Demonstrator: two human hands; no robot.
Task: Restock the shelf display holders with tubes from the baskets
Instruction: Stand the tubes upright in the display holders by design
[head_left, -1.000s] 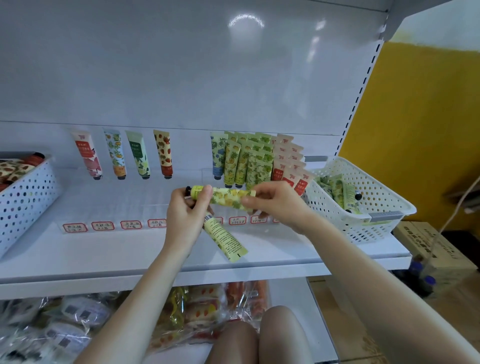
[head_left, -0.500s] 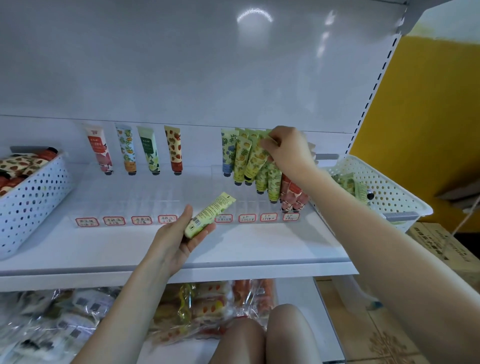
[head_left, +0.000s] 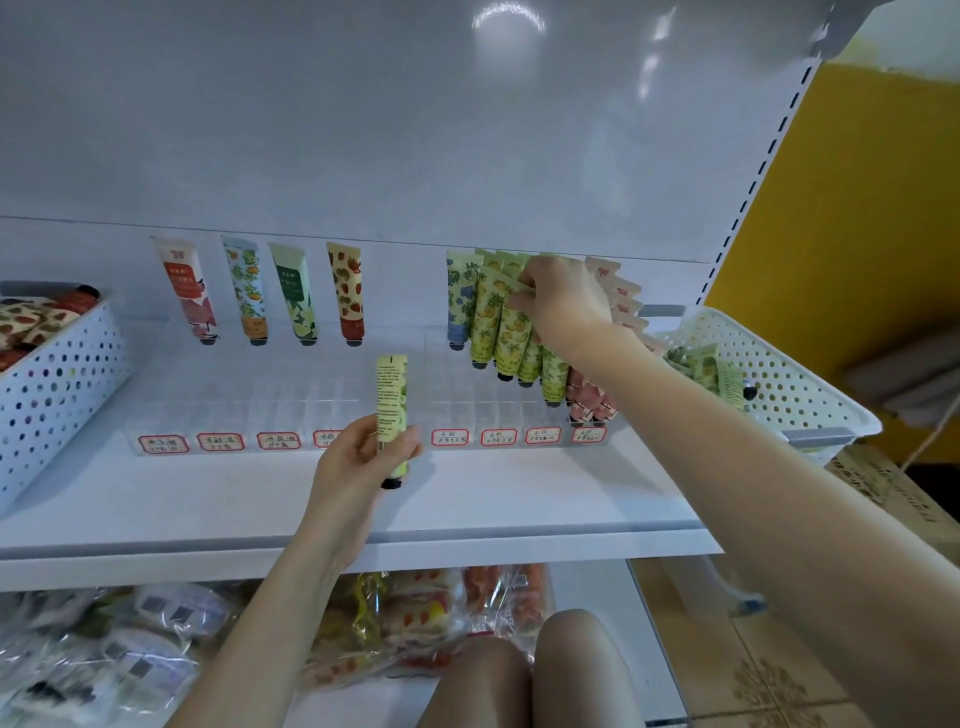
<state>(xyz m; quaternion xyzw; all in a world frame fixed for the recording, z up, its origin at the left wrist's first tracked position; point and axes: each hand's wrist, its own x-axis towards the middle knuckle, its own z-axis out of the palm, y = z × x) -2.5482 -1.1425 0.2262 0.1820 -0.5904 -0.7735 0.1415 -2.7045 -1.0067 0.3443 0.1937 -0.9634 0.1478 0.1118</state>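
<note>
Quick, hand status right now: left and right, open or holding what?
Left hand: grips a yellow-green tube, upright, cap down.
Right hand: pinches the top of a pineapple-print tube in the display row.

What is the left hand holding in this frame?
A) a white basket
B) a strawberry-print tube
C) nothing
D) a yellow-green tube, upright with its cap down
D: the left hand grips a yellow-green tube upright, black cap at the bottom, while the right hand pinches a pineapple-print tube in the holder.
</note>
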